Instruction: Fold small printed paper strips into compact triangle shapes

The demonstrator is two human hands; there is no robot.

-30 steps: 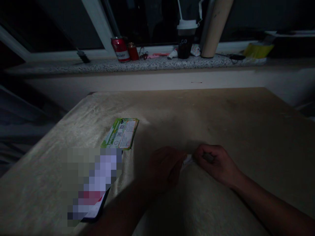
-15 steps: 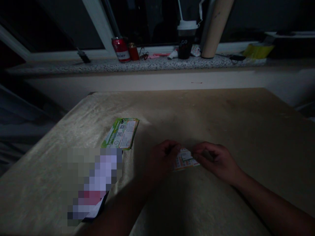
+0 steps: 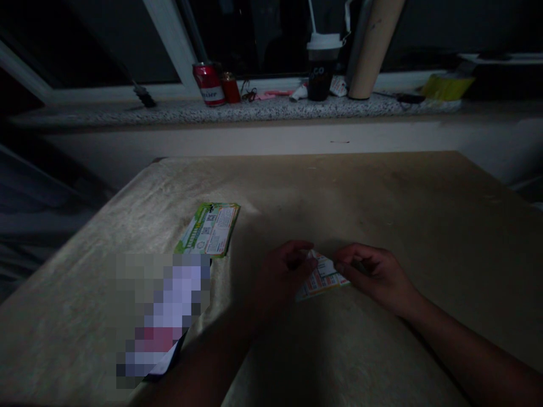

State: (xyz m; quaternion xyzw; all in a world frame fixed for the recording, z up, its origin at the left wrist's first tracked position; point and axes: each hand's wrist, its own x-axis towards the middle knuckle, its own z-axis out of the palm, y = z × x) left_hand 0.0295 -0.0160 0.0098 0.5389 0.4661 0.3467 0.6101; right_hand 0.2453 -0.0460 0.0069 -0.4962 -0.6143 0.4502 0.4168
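Observation:
A small sheet of printed paper, white with orange and green print, is between my two hands over the table. Its upper part is folded over, with a pale flap facing up. My left hand pinches the folded left corner between thumb and fingers. On the opposite side, my right hand grips the right edge with thumb and forefinger. My fingers hide both ends of the fold. Left of my hands lies a stack of green and white printed leaflets.
A phone-like device, blurred by pixels, lies below the leaflets on the cloth-covered table. On the stone windowsill stand a red can, a small red bottle, a lidded black cup and a cardboard tube.
The paper has turned slightly and its lower printed part shows more. Both hands keep their pinch, with the left corner now lifted into a point. The leaflets and phone-like device have stayed put.

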